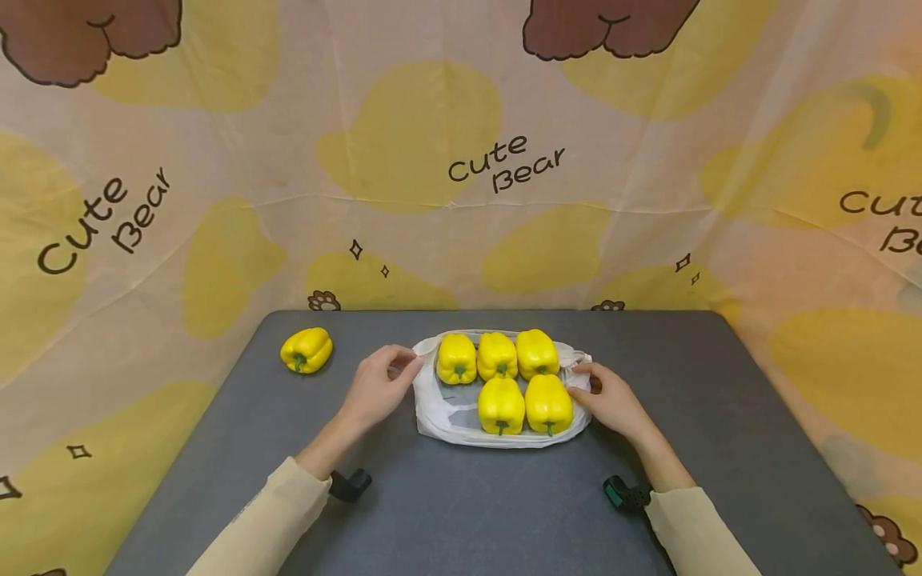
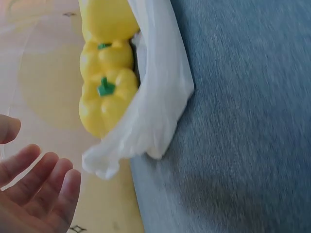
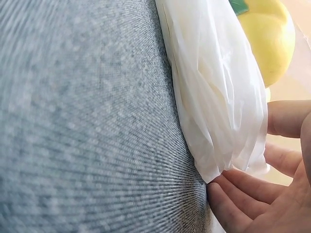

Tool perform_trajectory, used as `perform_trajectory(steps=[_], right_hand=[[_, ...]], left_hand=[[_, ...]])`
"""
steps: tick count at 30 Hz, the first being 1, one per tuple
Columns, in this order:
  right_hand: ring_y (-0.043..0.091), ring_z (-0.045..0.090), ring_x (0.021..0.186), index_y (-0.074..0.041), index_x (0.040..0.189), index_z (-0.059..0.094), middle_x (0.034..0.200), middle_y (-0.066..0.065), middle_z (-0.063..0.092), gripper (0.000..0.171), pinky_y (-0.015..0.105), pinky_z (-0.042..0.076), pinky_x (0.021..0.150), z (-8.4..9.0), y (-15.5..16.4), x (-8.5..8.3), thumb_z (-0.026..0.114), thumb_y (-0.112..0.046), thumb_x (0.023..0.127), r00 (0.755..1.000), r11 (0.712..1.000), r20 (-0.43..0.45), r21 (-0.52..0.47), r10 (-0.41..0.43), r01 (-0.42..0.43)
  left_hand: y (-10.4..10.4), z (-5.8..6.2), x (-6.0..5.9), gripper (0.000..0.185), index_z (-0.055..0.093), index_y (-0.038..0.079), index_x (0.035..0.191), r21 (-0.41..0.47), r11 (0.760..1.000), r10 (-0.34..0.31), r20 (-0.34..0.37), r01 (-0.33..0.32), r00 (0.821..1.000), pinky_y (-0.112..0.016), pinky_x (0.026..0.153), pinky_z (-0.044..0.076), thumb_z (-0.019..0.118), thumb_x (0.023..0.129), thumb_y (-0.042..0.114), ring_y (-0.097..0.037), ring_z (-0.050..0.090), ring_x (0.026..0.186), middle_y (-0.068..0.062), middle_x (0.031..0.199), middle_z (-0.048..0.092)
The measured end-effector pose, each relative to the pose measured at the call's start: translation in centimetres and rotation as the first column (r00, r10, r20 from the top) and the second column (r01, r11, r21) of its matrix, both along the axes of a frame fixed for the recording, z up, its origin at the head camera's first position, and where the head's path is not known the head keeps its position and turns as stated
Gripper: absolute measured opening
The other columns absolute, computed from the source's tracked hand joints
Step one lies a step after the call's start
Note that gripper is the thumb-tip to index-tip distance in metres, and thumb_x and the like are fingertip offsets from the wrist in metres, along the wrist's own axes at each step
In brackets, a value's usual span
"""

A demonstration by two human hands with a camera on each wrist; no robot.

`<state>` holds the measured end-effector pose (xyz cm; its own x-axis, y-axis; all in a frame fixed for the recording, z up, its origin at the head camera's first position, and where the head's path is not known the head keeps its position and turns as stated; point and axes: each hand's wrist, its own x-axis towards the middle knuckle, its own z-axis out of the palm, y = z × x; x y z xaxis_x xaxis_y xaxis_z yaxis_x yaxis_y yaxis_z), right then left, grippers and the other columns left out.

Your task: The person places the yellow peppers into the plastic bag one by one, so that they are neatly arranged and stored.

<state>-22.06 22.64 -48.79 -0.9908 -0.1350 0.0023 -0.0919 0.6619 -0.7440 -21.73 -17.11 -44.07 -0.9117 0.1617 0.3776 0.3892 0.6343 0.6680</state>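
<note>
Both hands [image 1: 378, 388] [image 1: 608, 400] at white bag [image 1: 446, 416], five yellow peppers [image 1: 500, 404] inside

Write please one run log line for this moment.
left hand: open, at bag edge | right hand: touches plastic bag | five peppers on bag | one pepper apart, left

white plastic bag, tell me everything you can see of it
The white plastic bag is thin, translucent and crumpled, spread flat on the grey table with five yellow peppers on it. The left hand is at its left handle with fingers open; the right hand touches its right edge.
</note>
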Motion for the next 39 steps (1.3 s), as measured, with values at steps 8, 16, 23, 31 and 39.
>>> perform_trajectory(steps=[8,16,23,31,39], right_hand=[[0.036,0.057,0.113,0.0,0.136,0.058,0.138,0.025,0.056,0.051,0.054,0.049,0.097,-0.1,0.1,0.0,0.069,-0.031,0.097,1.0,1.0,-0.006,0.0,-0.001,0.001],[0.037,0.057,0.113,0.0,0.135,0.058,0.137,0.025,0.057,0.051,0.054,0.049,0.097,-0.3,0.0,-0.2,0.069,-0.031,0.096,1.0,1.0,-0.015,0.01,0.007,-0.007],[0.036,0.056,0.112,-0.001,0.136,0.058,0.138,0.025,0.056,0.051,0.053,0.048,0.098,-0.4,-0.1,-0.1,0.069,-0.031,0.096,1.0,1.0,0.001,0.013,-0.002,0.002],[0.036,0.056,0.112,-0.001,0.136,0.058,0.138,0.025,0.056,0.05,0.053,0.049,0.097,-0.2,-0.1,-0.1,0.069,-0.031,0.097,1.0,1.0,-0.003,0.006,-0.004,0.004],[0.035,0.055,0.108,-0.001,0.136,0.058,0.136,0.024,0.057,0.05,0.05,0.049,0.094,-0.2,0.0,-0.2,0.069,-0.031,0.096,1.0,1.0,-0.004,0.007,-0.004,0.004]], left_hand=[[-2.5,-0.4,-0.8,0.019,0.072,0.006,0.105,-0.026,0.999,0.041,-0.032,-0.042,0.999,-0.04,0.079,0.058,0.069,0.098,0.024,-0.021,0.064,0.091,-0.005,0.099,0.069],[-5.4,-0.6,-1.0,0.022,0.071,0.004,0.106,-0.035,0.994,0.102,-0.065,-0.104,0.993,-0.042,0.078,0.057,0.068,0.099,0.025,-0.023,0.063,0.091,-0.008,0.099,0.068],[-8.0,-0.5,-1.2,0.023,0.07,0.004,0.107,-0.051,0.985,0.161,-0.1,-0.167,0.982,-0.038,0.077,0.056,0.067,0.1,0.026,-0.023,0.065,0.088,-0.008,0.1,0.069],[-10.4,-0.8,-1.6,0.024,0.07,0.002,0.107,-0.087,0.967,0.228,-0.137,-0.241,0.964,-0.045,0.076,0.057,0.067,0.099,0.024,-0.027,0.066,0.089,-0.011,0.099,0.069],[-12.6,-1.2,-2.3,0.025,0.069,-0.004,0.104,-0.078,0.944,0.302,-0.189,-0.321,0.934,-0.045,0.076,0.054,0.068,0.097,0.02,-0.032,0.065,0.087,-0.017,0.097,0.068]])
